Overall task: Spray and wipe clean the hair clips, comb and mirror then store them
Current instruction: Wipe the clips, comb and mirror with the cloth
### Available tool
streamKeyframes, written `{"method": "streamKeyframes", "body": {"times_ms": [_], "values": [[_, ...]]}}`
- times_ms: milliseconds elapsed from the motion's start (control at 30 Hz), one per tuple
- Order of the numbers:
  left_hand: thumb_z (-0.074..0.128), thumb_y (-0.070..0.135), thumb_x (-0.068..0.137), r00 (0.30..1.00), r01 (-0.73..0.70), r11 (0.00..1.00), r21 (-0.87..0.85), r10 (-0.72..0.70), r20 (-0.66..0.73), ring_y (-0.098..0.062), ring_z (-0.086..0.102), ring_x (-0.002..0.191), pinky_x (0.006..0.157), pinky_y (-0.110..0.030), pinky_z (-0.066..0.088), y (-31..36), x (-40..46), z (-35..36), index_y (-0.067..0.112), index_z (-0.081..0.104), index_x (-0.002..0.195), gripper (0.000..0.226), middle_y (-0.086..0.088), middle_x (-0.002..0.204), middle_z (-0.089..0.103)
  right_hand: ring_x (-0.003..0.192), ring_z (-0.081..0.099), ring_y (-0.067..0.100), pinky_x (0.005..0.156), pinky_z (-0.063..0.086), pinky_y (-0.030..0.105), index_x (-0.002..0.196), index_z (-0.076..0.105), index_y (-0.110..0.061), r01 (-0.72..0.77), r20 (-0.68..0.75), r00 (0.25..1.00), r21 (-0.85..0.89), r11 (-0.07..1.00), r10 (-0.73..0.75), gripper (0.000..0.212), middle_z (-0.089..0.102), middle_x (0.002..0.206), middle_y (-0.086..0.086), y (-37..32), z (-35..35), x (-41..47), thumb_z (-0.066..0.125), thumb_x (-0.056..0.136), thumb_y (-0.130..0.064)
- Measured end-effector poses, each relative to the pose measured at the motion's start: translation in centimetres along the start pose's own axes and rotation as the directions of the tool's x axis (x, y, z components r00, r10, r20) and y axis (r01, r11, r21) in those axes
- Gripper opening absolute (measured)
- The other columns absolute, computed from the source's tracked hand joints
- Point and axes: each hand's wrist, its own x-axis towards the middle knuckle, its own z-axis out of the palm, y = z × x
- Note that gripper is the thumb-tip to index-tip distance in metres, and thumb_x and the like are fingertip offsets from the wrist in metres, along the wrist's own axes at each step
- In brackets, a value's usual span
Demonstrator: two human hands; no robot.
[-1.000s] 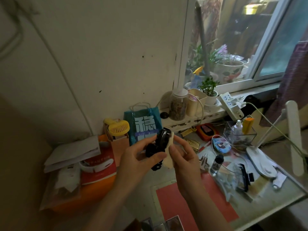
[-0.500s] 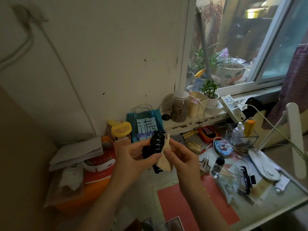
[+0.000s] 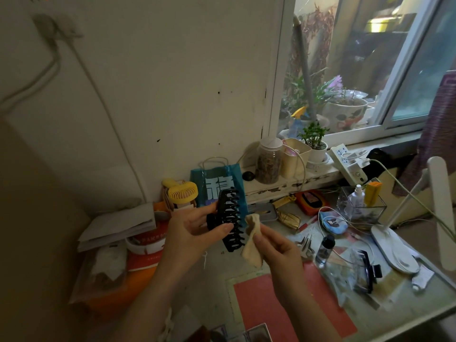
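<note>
My left hand [image 3: 191, 234] grips a large black claw hair clip [image 3: 230, 218] by its handle end, teeth pointing right, raised above the desk. My right hand [image 3: 277, 250] pinches a crumpled beige cloth [image 3: 253, 239] just right of the clip, a small gap between them. Another black hair clip [image 3: 366, 271] lies on clear plastic at the desk's right. Small metal clips [image 3: 304, 245] lie near a little dark-capped bottle [image 3: 324, 249]. A white spray bottle [image 3: 357, 196] stands in a clear box [image 3: 380, 208]. I cannot make out a comb or a mirror for certain.
A red mat [image 3: 269, 304] lies on the desk below my hands. A teal bag [image 3: 222, 183], yellow fan [image 3: 182, 192], jar [image 3: 269, 160] and potted plant [image 3: 314, 141] line the back. Papers and boxes [image 3: 118, 225] pile at left. A white lamp [image 3: 441, 213] and cables stand at right.
My right hand has drawn the cloth away from the clip to the right and down. The left hand has turned the clip so its teeth face the cloth. The view tilted slightly.
</note>
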Motion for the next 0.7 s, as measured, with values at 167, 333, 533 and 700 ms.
{"method": "streamKeyframes", "body": {"times_ms": [167,333,533,700], "values": [[0.072,0.018,0.066,0.999,0.011,0.999,-0.031,-0.009,0.044,-0.006,0.066,0.101,0.075,-0.017,0.053,-0.3,-0.3,0.2,0.025,0.067,0.107,0.042,0.01,0.106,0.071,0.106,0.065,0.028,0.086,0.053,0.033,0.118,0.065,-0.007,-0.081,0.158,0.985,0.047,0.996,0.073,0.043,0.07,0.11,0.014,-0.1,0.3,0.2,0.067,0.079,-0.024],[0.069,0.012,0.068,0.998,0.062,0.992,-0.111,-0.06,0.021,-0.009,0.067,0.098,0.07,-0.016,0.053,-1.0,-0.7,0.4,0.016,0.064,0.113,0.046,0.007,0.104,0.072,0.104,0.066,0.025,0.08,0.053,0.027,0.118,0.066,-0.01,-0.06,0.247,0.968,0.075,0.995,0.039,0.067,0.07,0.111,0.014,-0.4,0.6,-0.2,0.081,0.063,-0.045],[0.074,0.019,0.064,0.991,0.121,0.992,-0.042,-0.118,0.059,-0.006,0.066,0.099,0.072,-0.017,0.053,-1.1,-0.3,-0.1,0.026,0.052,0.127,0.067,0.005,0.105,0.071,0.093,0.068,0.028,0.079,0.056,0.034,0.106,0.072,-0.014,-0.041,0.258,0.965,0.025,0.999,0.033,0.053,0.071,0.102,0.018,-0.7,0.1,0.2,0.083,0.06,-0.037],[0.079,0.019,0.063,0.974,0.116,0.981,0.156,-0.144,0.175,-0.007,0.067,0.094,0.069,-0.017,0.055,1.1,2.3,-1.8,0.037,0.048,0.125,0.072,0.009,0.109,0.065,0.077,0.069,0.021,0.065,0.055,0.026,0.106,0.071,-0.008,-0.042,0.332,0.94,-0.104,0.994,0.074,0.04,0.073,0.094,0.016,-2.2,-1.1,0.8,0.077,0.069,-0.021]]}}
